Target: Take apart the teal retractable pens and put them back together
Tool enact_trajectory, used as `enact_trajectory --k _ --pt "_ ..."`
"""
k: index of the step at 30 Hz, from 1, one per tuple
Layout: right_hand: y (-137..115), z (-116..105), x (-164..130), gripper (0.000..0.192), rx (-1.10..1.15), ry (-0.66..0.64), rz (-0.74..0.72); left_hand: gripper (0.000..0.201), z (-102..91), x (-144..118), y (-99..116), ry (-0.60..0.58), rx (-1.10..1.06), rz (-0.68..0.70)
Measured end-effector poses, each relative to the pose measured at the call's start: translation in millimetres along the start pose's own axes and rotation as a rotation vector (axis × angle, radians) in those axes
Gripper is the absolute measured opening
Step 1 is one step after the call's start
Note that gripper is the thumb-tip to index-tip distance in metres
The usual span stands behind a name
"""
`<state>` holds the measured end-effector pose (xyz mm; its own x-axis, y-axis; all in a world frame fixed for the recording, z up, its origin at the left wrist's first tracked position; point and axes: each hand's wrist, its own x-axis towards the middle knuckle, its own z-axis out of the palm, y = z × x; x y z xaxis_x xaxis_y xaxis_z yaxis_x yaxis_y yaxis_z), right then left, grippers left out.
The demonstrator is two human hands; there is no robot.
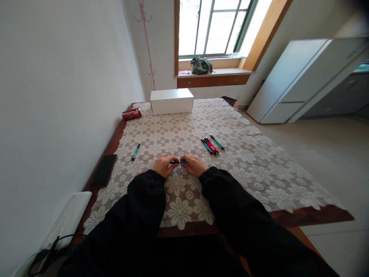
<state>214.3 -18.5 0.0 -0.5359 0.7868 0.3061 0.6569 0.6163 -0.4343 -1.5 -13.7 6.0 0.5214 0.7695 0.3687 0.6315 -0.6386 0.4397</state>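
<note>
Between my two hands lies a teal and black pen (182,162), held level just above the lace tablecloth. My left hand (165,164) pinches its black end, and my right hand (195,165) has the teal end between thumb and fingers. Parts of the pen are hidden by my fingers. To the left, a single teal and black pen (136,151) rests on the cloth. Ahead and to the right is a close group of red and teal pens (210,146), with one more teal pen (217,142) lying just beside it.
A flower-patterned lace tablecloth (178,209) covers the wooden table. At its far end stands a white box (172,102), with a red packet (132,114) to the left. A dark phone-like slab (103,171) and a white device with cables (67,219) lie along the left wall.
</note>
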Motion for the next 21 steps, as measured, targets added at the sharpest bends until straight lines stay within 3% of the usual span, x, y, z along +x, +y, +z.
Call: enact_trajectory --k 15,21 --pt "-3.8 -2.1 -0.4 0.022 -0.052 -0.053 0.064 0.013 2.0 -0.5 -0.5 0.037 -0.002 0.028" --pt "-3.6 -2.6 0.3 0.020 -0.065 -0.067 0.009 0.013 2.4 -0.9 -1.3 0.036 0.003 0.035"
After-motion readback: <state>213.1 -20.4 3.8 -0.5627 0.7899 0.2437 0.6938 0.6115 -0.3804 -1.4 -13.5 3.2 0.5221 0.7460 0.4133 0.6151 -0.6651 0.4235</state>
